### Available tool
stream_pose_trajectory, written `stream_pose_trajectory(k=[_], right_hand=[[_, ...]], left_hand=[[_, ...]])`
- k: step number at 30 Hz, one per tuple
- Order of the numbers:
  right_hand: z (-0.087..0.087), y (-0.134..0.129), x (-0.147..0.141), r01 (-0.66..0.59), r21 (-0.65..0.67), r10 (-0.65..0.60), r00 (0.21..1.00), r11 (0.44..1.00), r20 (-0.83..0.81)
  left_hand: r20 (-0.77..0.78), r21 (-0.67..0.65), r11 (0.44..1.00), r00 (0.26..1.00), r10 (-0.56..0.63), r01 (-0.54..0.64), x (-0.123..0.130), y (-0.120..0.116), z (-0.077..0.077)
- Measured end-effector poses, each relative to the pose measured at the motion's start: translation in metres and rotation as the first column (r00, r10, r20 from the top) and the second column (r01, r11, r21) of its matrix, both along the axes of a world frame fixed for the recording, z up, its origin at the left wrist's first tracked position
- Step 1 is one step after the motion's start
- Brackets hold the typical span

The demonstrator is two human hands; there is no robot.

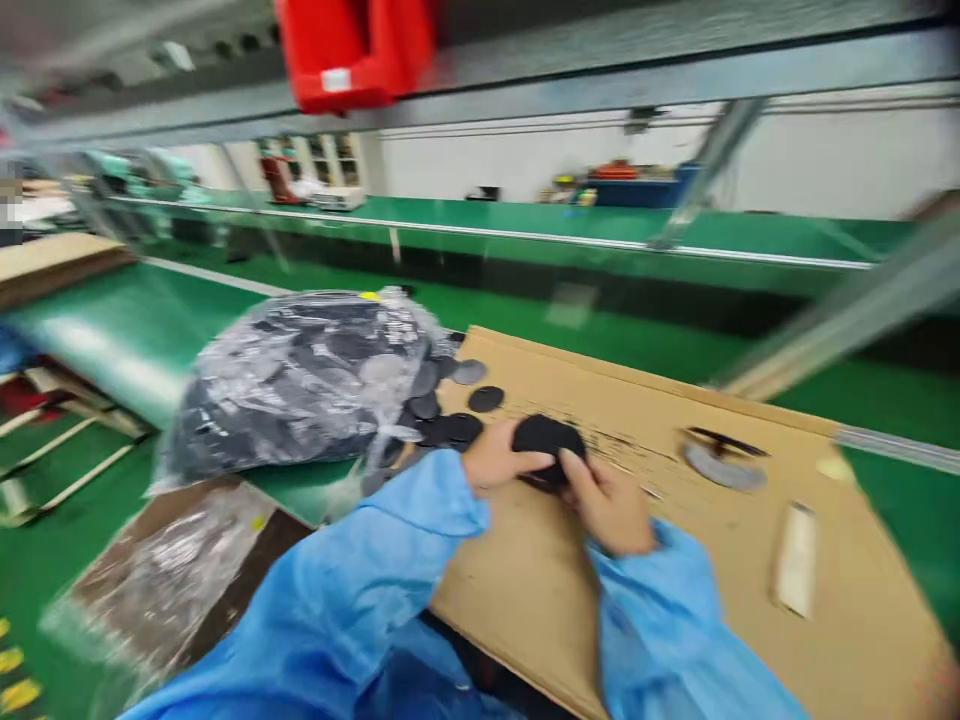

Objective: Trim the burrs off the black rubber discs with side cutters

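Between my two hands is a black round disc (550, 447), perhaps a stack of them, held over the cardboard sheet (517, 590). My left hand (501, 458) grips its left edge, thumb lying across the top. On its right edge, my right hand (609, 497) is closed with the thumb on the near side. Loose black discs lie left of my hands, among them a single disc (486, 399) and a greyer disc (469, 372). They trail from the mouth of a large clear plastic bag (292, 390) full of similar discs.
Right on the cardboard lie a grey curved piece (724, 468), a dark pen-like stick (727, 441) and a pale flat block (796, 560). A carton (187, 570) with clear plastic stands lower left. Overhead runs a metal shelf beam (600, 85) with a red bin (356, 60); a slanted post (847, 310) rises at right.
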State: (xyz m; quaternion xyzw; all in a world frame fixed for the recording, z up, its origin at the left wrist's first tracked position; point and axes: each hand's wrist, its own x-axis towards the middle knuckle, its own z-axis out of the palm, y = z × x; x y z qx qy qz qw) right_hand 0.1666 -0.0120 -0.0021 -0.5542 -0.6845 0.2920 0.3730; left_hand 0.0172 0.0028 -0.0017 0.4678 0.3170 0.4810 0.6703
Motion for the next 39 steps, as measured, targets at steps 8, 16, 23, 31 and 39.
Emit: stream_pose_trajectory(k=[8, 16, 23, 31, 39], right_hand=[[0.010, -0.014, 0.006, 0.076, 0.077, -0.074, 0.997, 0.994, -0.024], [0.013, -0.025, -0.001, -0.049, 0.404, 0.092, 0.992, 0.913, -0.086], [0.011, -0.025, -0.003, -0.043, 0.475, 0.066, 0.997, 0.879, -0.032], [0.014, -0.026, 0.001, -0.117, 0.572, 0.053, 0.991, 0.812, 0.126], [0.012, -0.021, 0.001, -0.059, 0.459, 0.049, 0.998, 0.887, 0.034]], left_hand=[[0.094, -0.205, 0.979, 0.995, 0.007, 0.012, 0.002, -0.005, 0.005], [0.294, -0.398, 0.885, 0.947, -0.128, 0.243, -0.006, -0.005, 0.007], [0.271, -0.395, 0.870, 0.943, -0.195, 0.294, -0.007, -0.010, 0.008], [0.223, -0.360, 0.892, 0.954, -0.203, 0.274, -0.006, -0.010, 0.010], [0.118, -0.366, 0.912, 0.981, -0.151, 0.185, -0.005, -0.006, 0.008]])
